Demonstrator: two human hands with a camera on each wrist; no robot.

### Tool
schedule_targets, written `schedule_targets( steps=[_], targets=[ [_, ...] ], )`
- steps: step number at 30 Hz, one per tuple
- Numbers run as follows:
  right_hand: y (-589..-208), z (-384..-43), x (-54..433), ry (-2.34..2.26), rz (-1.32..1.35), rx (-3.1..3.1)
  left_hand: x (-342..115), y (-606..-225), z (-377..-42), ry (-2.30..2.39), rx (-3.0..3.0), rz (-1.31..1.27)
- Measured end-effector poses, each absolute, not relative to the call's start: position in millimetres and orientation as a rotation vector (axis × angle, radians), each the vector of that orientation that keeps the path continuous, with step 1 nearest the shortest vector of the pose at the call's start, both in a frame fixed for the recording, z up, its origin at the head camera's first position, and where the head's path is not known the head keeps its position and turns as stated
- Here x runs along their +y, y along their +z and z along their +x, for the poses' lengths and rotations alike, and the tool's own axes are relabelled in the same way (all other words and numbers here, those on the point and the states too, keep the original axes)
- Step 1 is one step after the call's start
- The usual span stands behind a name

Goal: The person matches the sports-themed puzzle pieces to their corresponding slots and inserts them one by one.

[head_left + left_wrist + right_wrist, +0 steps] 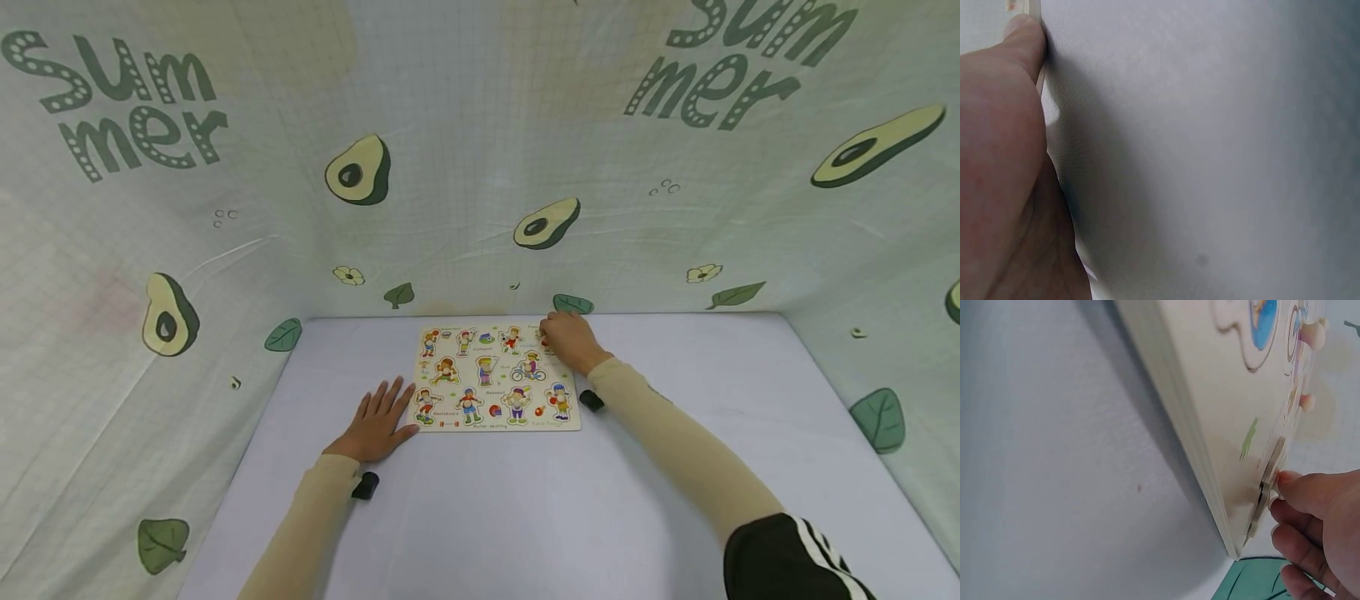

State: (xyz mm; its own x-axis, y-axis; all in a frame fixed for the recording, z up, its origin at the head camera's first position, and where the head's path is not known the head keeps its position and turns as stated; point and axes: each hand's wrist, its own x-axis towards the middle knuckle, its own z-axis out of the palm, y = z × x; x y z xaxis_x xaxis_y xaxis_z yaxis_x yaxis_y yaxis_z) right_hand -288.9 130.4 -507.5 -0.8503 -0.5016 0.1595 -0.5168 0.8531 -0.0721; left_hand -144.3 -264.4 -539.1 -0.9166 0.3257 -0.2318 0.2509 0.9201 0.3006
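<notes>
A wooden peg puzzle board (467, 367) printed with cartoon children playing sports lies flat on the white table. My left hand (375, 423) rests palm down at its left side, fingers spread. In the left wrist view, the thumb (1022, 37) touches the board's edge. At the far right corner, my right hand (572, 340) pinches a puzzle piece (1266, 484) between thumb and fingers. That piece appears slightly tilted at the board's surface in the right wrist view; its picture is mostly hidden. Round wooden knobs (1313, 335) stick up from other pieces.
Pale cloth with avocado prints (358, 171) hangs behind and at both sides of the table (480, 517). The back cloth meets the table just beyond the board. A small black device (366, 486) sits at the left wrist, another (592, 401) at the right.
</notes>
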Motion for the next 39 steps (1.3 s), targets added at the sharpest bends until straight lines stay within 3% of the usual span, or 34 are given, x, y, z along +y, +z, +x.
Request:
schedule_targets(
  steps=[39],
  targets=[
    [-507, -282, 138, 0.253, 0.763, -2.902, -262, -532, -141, 0.403, 2.787, 0.437]
  ],
)
